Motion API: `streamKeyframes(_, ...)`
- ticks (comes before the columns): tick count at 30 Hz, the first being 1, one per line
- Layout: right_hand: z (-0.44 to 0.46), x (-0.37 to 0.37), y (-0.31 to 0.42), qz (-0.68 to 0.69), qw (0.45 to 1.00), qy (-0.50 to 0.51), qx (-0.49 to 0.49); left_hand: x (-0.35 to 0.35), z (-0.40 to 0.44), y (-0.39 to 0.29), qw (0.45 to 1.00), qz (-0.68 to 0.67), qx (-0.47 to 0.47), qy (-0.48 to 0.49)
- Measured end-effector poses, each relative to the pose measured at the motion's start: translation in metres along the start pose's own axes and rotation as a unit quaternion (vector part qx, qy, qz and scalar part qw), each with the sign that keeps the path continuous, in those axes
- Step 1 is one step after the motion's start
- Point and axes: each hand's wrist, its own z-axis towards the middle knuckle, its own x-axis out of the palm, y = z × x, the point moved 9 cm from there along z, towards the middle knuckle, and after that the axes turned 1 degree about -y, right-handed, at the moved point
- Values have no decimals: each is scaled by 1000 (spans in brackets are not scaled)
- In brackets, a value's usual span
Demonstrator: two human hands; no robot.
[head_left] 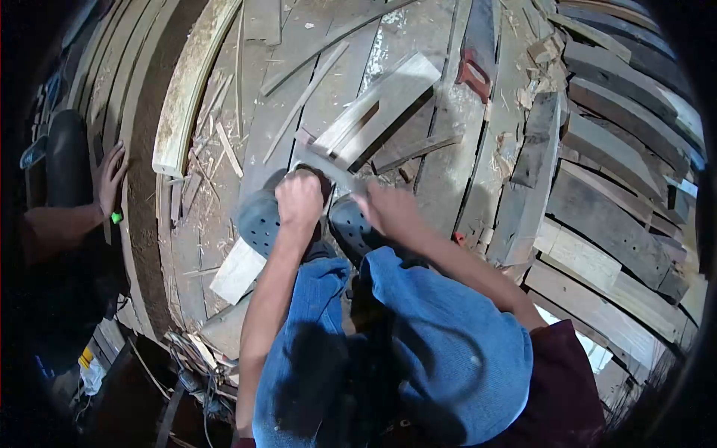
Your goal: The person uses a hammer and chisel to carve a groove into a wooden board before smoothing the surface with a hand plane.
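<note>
Both of my hands grip a flat grey metal blade, which looks like a drawknife (328,169), one near each end. My left hand (300,198) is closed in a fist at its left end. Around the right end my right hand (390,210) is closed too; the handles are hidden by my fingers. The blade lies across a pale squared wooden beam (396,93) that slants over the floor. Its near end (239,270) shows beyond my left shoe (259,222). My right shoe (349,224) stands on the other side.
Shavings and thin strips litter the plank floor (276,67). A red-handled saw (474,75) lies at the upper right. Stacked timber (620,187) lines the right side. On the left, another person's hand (110,175) rests by a long curved board (142,224).
</note>
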Motion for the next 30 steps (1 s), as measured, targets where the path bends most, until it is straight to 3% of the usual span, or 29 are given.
streamKeyframes(3,18,-15,-41,7,997,-29,64,4,-9,0,998,-42,-20,42)
streamKeyframes(6,0,6,-9,13,999,-8,46,1,-8,0,1000,-12,-8,24)
streamKeyframes(7,-21,8,21,19,999,-21,-32,-2,-5,0,1000,-13,-12,2)
streamKeyframes(8,-12,14,9,-27,998,52,-28,1,-5,0,1000,-2,-2,8)
streamKeyframes(10,15,-19,-25,-49,992,-114,8,-6,-6,1,999,-36,-19,-25)
streamKeyframes(11,30,-31,-40,-23,994,-91,57,7,-8,1,997,-3,-28,75)
streamKeyframes(14,11,-13,-18,-23,994,-91,63,9,-6,2,1000,7,-1,21)
streamKeyframes(15,-7,19,4,6,999,35,5,4,-6,2,999,-11,-28,32)
streamKeyframes(16,-12,15,18,-6,996,84,7,0,-4,1,1000,-13,-20,17)
streamKeyframes(18,17,-5,-16,0,1000,-19,20,-1,-6,0,1000,-19,-4,-2)
streamKeyframes(20,39,-49,-35,9,992,-12,124,9,-9,3,997,-15,-31,68)
streamKeyframes(22,18,-26,-20,-2,994,-69,83,10,-7,3,999,8,-17,50)
streamKeyframes(23,-1,-3,8,3,1000,10,0,7,-7,4,999,7,-19,46)
streamKeyframes(24,-14,9,23,12,999,43,-20,4,-7,2,999,7,-16,46)
streamKeyframes(26,10,7,-8,-36,999,40,10,3,-2,1,999,0,-14,40)
streamKeyframes(29,38,-37,-42,1,992,-53,117,3,-6,1,998,-22,-35,55)
streamKeyframes(30,27,-19,-22,0,997,-20,76,3,-6,2,998,-17,-26,46)
